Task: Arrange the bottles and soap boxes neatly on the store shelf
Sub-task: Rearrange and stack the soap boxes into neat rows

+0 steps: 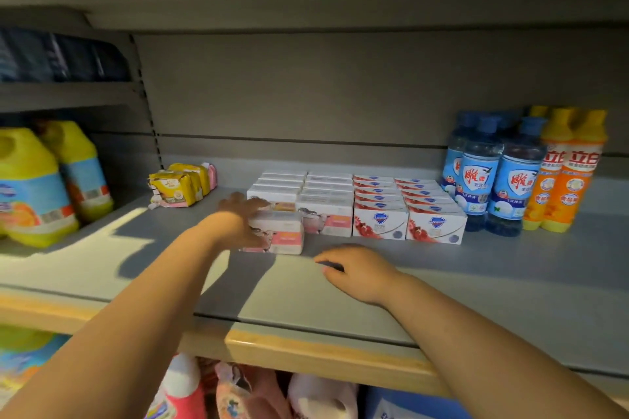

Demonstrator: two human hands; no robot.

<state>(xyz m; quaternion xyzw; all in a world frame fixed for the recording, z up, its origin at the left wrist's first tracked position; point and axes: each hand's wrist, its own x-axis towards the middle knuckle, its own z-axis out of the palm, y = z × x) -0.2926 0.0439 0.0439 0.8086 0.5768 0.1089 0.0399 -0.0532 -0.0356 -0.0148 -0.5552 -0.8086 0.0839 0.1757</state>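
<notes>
From my feed the job looks mostly done. The soap box rows (pixel 357 204) sit in four tidy columns at the back of the shelf (pixel 510 269), with the blue bottles (pixel 490 177) and orange bottles (pixel 565 173) upright just beside them on the right. My left hand (pixel 238 224) grips one pink soap box (pixel 284 237), which sits slightly askew in front of the leftmost column and is not yet squared up. My right hand (pixel 357 270) rests on the shelf, fingers relaxed, holding nothing. The yellow packs (pixel 180 185) to the left look loose and may need straightening.
</notes>
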